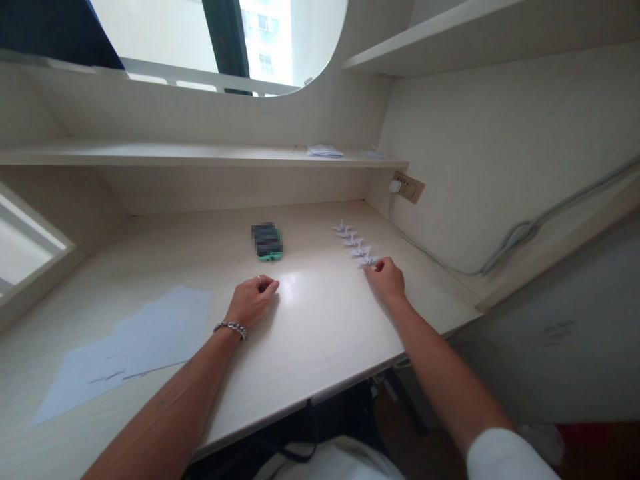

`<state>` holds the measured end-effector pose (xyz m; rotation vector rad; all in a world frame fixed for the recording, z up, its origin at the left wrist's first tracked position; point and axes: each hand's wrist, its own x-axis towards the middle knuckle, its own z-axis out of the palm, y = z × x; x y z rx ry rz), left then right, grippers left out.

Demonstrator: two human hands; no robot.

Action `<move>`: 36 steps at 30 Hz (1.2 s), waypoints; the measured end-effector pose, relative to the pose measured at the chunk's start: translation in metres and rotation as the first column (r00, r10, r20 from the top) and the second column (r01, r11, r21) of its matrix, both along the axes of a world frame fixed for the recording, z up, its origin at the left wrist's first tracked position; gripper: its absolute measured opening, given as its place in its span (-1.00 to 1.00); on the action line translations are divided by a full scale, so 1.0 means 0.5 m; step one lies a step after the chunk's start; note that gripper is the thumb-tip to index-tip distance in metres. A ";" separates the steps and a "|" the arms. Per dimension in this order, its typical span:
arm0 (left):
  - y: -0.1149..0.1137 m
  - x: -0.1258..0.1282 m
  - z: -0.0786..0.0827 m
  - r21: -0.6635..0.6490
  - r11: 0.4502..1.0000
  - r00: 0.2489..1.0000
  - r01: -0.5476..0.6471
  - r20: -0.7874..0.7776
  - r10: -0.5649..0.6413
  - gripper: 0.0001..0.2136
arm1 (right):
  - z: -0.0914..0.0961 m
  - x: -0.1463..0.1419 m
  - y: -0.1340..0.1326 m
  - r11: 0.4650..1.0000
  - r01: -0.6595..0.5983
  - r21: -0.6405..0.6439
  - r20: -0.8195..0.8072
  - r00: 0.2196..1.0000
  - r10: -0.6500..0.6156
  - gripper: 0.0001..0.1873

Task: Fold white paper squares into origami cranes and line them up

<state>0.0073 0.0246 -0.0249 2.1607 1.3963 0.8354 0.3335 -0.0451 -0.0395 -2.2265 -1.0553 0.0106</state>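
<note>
Right hand (386, 280) pinches the nearest of five small paper cranes (353, 241) in a row; left hand (253, 300) rests curled on the desk (320, 320) near one phone (267, 241).

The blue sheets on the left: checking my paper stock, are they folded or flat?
Flat: the sheets lie spread in a loose overlapping pile on the desk, unlike the folded paper figures by the right hand.

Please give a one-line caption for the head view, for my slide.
Right hand touches the nearest paper crane of a row; left hand rests curled on the desk.
</note>
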 end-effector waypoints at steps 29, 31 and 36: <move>-0.043 -0.261 0.103 -0.076 0.960 0.914 -0.270 -0.333 0.231 -0.77 | 0.014 -0.331 0.059 0.627 -0.689 -0.365 0.304 0.548 0.779 -0.65; -0.049 -0.317 0.104 -0.109 0.941 0.874 -0.321 -0.418 0.250 -0.70 | 0.014 -0.329 0.058 0.631 -0.684 -0.368 0.292 0.559 0.776 -0.65; -0.046 -0.377 0.082 -0.158 0.937 0.843 -0.311 -0.501 0.195 -0.55 | 0.016 -0.328 0.056 0.630 -0.685 -0.365 0.240 0.585 0.775 -0.65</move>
